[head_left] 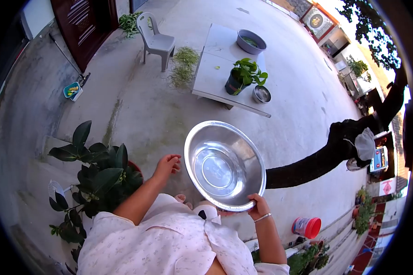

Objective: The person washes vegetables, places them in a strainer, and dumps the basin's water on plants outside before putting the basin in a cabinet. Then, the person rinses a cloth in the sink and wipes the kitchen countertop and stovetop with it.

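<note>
A wide, round metal basin [214, 172] is held tilted in front of the wearer's body, its hollow turned toward the viewer. The wall is smooth and mirror-bright, flaring from a flat circular base marked with concentric rings to a rolled rim. The right hand [259, 206], with a bracelet [263, 217] at the wrist, has its fingers clamped on the lower right of this rim. The left hand [167, 166] is raised just beside the opposite edge, apart from the metal, its fingers loosely bent and slightly parted. The wearer's shirt [156, 245] is pale cloth with a small scattered print.

Beyond stands a flat, pale table [220, 66] with straight edges. It carries a deep grey tub [252, 47] with green matter inside, a glossy-leaved plant [247, 72] in a dark tapering pot [235, 84], and a small, shiny metal bowl [262, 94]. Left of the table, thin green shreds [184, 65] lie in a loose heap near a moulded grey chair [157, 41]. A shrub [103, 174] with broad, leathery, dark leaves is near the left arm; at right, a dark, curving trunk [307, 172] rises from behind the basin, above a red-topped cylindrical bucket [306, 227].
</note>
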A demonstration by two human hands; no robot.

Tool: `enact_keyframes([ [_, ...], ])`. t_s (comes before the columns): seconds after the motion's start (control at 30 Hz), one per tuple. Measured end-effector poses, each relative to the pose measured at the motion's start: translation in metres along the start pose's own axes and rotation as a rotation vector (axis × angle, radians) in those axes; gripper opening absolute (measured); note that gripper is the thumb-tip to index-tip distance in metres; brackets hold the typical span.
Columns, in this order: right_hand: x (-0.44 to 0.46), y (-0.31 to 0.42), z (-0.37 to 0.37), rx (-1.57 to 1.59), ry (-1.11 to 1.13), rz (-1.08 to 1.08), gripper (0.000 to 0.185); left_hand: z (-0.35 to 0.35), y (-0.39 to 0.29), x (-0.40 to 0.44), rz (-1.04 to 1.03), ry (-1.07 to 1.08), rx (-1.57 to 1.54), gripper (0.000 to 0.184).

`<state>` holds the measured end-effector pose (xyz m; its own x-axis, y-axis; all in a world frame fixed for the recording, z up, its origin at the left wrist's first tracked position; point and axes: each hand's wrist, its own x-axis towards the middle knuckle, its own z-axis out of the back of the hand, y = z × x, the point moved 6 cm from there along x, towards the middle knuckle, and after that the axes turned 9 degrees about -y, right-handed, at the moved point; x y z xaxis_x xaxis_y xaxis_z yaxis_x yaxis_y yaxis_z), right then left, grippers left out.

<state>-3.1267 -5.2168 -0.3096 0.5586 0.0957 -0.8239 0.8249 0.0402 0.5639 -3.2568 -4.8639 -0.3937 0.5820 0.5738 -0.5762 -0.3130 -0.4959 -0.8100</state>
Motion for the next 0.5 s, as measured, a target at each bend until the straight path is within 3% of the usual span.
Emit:
enact_keyframes([
  [0.07,0.033,0.014,-0.04,-0.042,0.124,-0.043,0.006,0.007,-0.008,0.012,0.043,-0.054,-0.206,0.022],
  [0.2,0.028,0.064,-0.15,-0.178,0.139,-0.049,0.004,0.031,-0.007,0.055,-0.087,-0.083,-0.603,0.033],
  [0.27,0.053,0.082,-0.194,-0.267,0.269,-0.061,0.006,0.049,-0.032,0.058,-0.191,-0.127,-0.69,0.037],
  [0.33,0.079,0.102,-0.241,-0.315,0.285,-0.044,0.006,0.077,-0.052,0.067,-0.368,-0.256,-0.453,0.037],
  [0.37,0.087,0.113,-0.269,-0.356,0.325,-0.043,0.006,0.087,-0.076,0.063,-0.636,-0.364,-0.361,0.036],
  [0.4,0.086,0.131,-0.296,-0.411,0.366,-0.014,0.006,0.096,-0.071,0.074,-0.299,-0.414,-0.709,0.031],
  [0.5,0.144,0.153,-0.361,-0.478,0.511,-0.051,0.008,0.127,-0.084,0.1,-0.255,-0.483,-0.836,0.028],
])
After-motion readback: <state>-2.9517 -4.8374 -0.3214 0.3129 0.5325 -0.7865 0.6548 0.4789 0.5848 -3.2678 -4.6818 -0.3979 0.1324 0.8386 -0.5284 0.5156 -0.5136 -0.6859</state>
